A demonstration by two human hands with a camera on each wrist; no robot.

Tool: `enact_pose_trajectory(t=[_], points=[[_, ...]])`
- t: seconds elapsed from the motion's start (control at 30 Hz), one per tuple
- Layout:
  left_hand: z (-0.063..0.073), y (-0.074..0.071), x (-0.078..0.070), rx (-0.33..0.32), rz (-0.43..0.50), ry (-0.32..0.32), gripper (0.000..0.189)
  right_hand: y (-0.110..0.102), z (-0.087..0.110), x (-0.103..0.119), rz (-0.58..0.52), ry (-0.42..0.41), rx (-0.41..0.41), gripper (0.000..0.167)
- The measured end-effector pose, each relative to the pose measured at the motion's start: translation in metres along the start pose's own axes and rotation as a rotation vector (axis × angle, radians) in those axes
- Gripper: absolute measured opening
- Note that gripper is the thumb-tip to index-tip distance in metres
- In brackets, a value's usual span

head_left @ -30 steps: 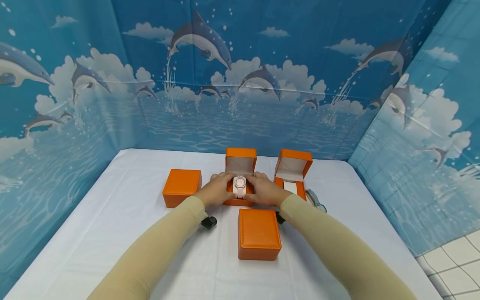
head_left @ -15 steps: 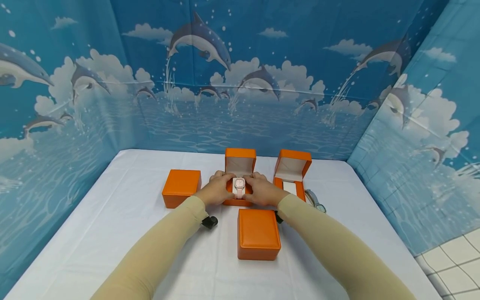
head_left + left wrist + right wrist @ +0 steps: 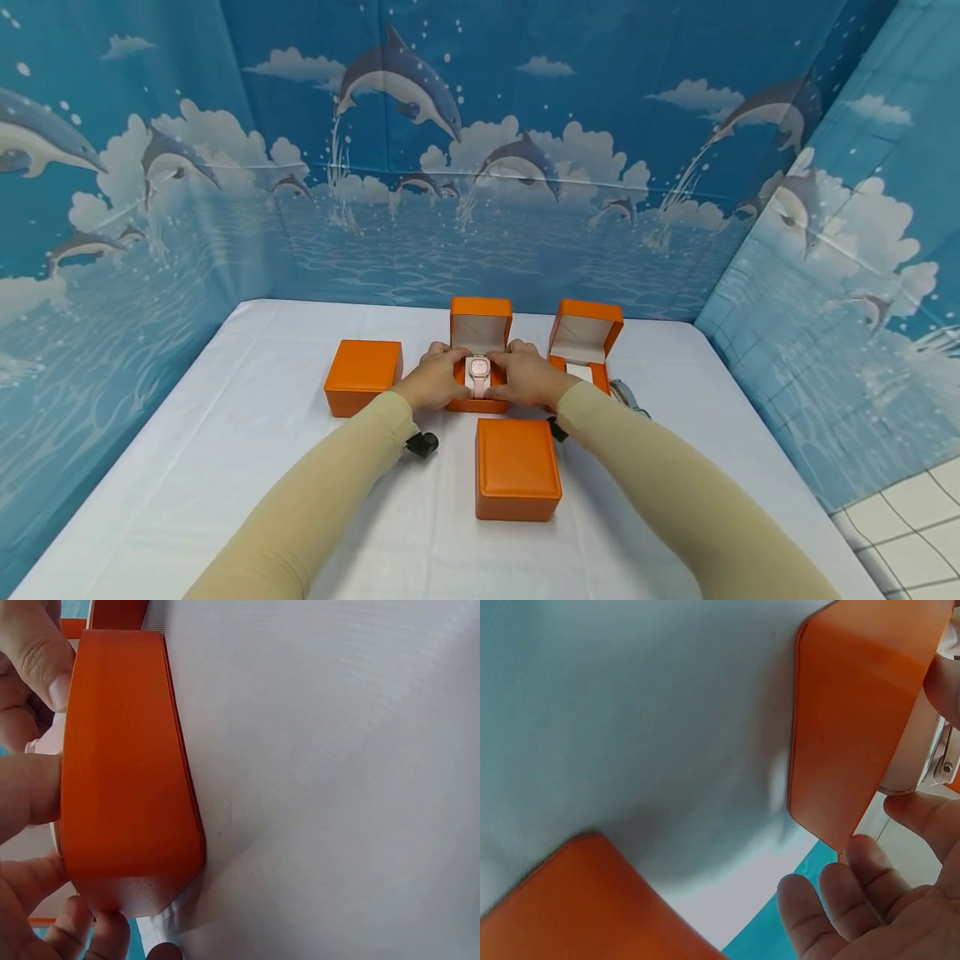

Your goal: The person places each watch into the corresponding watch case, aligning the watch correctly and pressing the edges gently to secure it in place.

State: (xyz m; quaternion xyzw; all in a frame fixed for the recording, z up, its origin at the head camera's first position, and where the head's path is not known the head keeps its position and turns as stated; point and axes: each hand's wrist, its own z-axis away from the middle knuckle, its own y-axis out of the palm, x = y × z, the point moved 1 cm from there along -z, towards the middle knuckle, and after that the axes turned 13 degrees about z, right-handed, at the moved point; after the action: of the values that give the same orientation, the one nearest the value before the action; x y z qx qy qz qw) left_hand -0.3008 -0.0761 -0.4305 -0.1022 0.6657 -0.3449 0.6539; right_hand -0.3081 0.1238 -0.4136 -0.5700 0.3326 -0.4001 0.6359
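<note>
A pink-strapped watch (image 3: pixel 479 367) on a white cushion sits in an orange box (image 3: pixel 477 407) with its lid raised. My left hand (image 3: pixel 431 382) holds the watch and cushion from the left, thumb and index finger at their edge. From the right, my right hand (image 3: pixel 527 380) does likewise. In the right wrist view the thumb and index finger lie at opposite ends of the cushion (image 3: pixel 909 761), with the other fingers (image 3: pixel 806 911) beside the box wall (image 3: pixel 862 712). The left wrist view shows fingers over the rim of the box (image 3: pixel 127 772); much of the watch is hidden there.
A second orange box (image 3: pixel 587 308) stands with its lid up at the right, a white cushion (image 3: pixel 579 372) inside. Beside it lies a grey-strapped watch (image 3: pixel 624 393), partly behind the right sleeve. Closed orange boxes stand at the left (image 3: pixel 363 367) and in front (image 3: pixel 519 467).
Both hands stay at the watch in the box. The right forearm has shifted slightly and now covers more of the grey-strapped watch.
</note>
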Motion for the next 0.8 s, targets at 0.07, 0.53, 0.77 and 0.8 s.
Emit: enact_pose_trajectory(t=[0.07,0.53,0.77,0.8], points=[[0.0000,0.0005,-0.0004,-0.001,-0.003,-0.007,0.072,0.0004,-0.0002,-0.0005,-0.010,0.008,0.010,0.079],[-0.0016,0.0032,0.0002,-0.015,0.004,-0.022,0.070,-0.0008,-0.0031,-0.0005,-0.164,0.108,0.102,0.079],[-0.0052,0.0039,0.0009,-0.001,-0.021,-0.032,0.073,-0.0021,-0.0048,0.0001,-0.162,0.089,0.123,0.078],[-0.0054,0.0037,0.0006,-0.001,-0.027,-0.032,0.073,-0.0025,-0.0051,0.0001,-0.155,0.084,0.124,0.077]])
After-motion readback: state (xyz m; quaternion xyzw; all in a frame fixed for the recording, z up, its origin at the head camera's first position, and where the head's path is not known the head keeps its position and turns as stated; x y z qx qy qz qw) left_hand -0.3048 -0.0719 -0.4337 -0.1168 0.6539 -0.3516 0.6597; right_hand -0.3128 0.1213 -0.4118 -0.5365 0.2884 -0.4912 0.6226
